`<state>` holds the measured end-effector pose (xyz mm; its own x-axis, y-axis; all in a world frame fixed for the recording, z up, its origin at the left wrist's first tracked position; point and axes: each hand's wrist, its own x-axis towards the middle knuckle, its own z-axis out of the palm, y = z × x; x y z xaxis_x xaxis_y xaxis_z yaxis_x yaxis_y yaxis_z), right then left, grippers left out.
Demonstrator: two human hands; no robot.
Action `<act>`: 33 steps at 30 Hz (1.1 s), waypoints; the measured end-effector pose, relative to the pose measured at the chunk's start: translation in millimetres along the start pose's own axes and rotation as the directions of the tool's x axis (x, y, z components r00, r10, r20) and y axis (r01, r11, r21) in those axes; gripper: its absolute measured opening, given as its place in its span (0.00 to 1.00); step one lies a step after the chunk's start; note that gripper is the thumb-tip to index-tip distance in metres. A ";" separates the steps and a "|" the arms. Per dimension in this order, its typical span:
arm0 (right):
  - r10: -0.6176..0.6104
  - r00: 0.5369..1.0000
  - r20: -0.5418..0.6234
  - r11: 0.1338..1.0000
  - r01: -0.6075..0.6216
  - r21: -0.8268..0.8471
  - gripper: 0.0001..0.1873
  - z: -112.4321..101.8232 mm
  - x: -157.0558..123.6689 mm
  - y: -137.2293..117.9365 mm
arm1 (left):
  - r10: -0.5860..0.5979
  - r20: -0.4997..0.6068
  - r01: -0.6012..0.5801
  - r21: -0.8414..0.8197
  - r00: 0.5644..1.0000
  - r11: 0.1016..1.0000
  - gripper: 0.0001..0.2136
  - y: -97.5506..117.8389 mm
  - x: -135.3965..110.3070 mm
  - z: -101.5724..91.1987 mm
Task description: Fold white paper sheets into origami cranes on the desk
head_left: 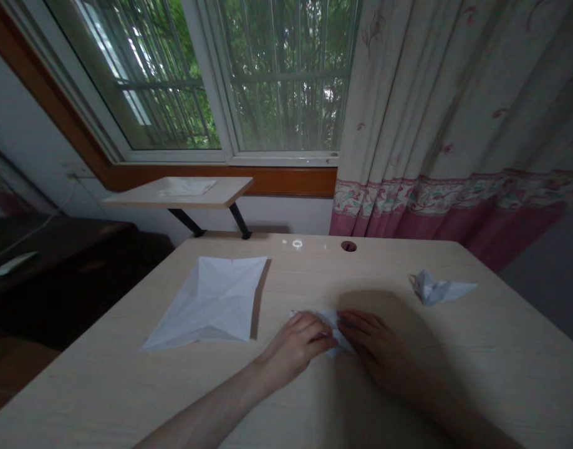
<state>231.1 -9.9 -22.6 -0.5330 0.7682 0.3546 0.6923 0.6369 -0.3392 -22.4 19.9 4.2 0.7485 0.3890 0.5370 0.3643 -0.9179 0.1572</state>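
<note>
A small folded piece of white paper (333,324) lies on the light wooden table (286,399) near its middle. My left hand (298,345) rests on its left part, fingers curled down and pressing the paper. My right hand (375,342) lies on its right side with fingers stretched flat against it. Most of the small paper is hidden under the two hands. A larger creased white sheet (212,300) lies flat to the left, apart from my hands.
A folded paper figure (436,289) sits at the right of the table. A round cable hole (348,246) is near the far edge. A small raised shelf (181,192) stands at the back left. Window and curtain (454,125) are behind. A dark cabinet (47,274) is left.
</note>
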 end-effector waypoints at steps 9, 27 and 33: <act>0.012 0.998 -0.069 0.999 -0.009 0.045 0.18 -9.5 6.5 -11.4 | -0.095 0.095 0.099 -0.032 0.991 0.995 0.10 2.0 1.9 -5.1; 0.043 0.995 -0.087 0.984 -0.027 0.178 0.16 -18.5 10.2 -16.4 | -0.171 0.078 0.176 -0.072 0.982 0.982 0.20 7.8 4.0 -3.6; 0.035 0.994 -0.103 0.986 -0.018 0.163 0.15 -15.6 6.0 -14.6 | -0.165 0.101 0.182 -0.200 0.981 0.963 0.23 7.9 4.8 -4.4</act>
<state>225.5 -15.6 -1.9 -0.4556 0.7792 0.4304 0.6130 0.6252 -0.4830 -18.4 14.3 11.7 0.7302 0.5407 0.4176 0.3764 -0.8285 0.4145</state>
